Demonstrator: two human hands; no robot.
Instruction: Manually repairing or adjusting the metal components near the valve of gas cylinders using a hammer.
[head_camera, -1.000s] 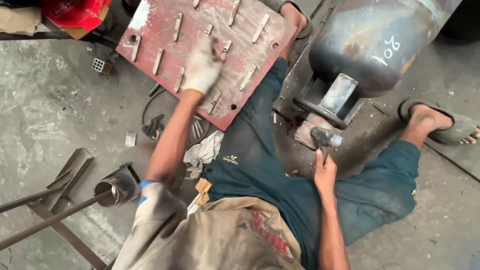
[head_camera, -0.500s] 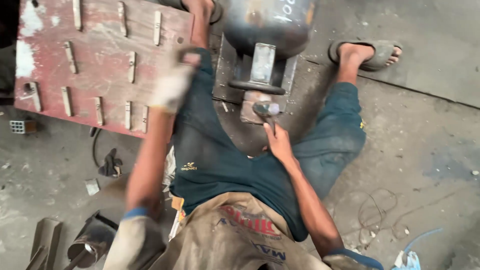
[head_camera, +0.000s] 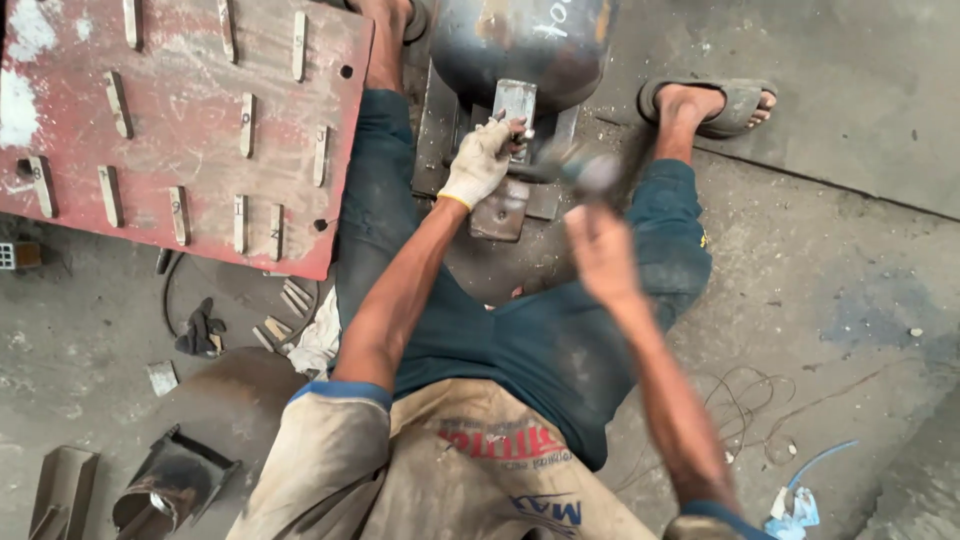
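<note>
Both hands have shifted: the gloved left hand (head_camera: 483, 160) now pinches a small punch against the metal plate (head_camera: 516, 105) under the gas cylinder (head_camera: 520, 40), and the right hand (head_camera: 600, 250) is wrapped around a blurred hammer (head_camera: 590, 172), so stamping's started.

The gloved left hand (head_camera: 481, 163) grips a small metal punch (head_camera: 522, 130) against the steel cylinder's bracket (head_camera: 515, 105). The bare right hand (head_camera: 600, 250), blurred, holds a hammer (head_camera: 592, 172) just beside it.
</note>
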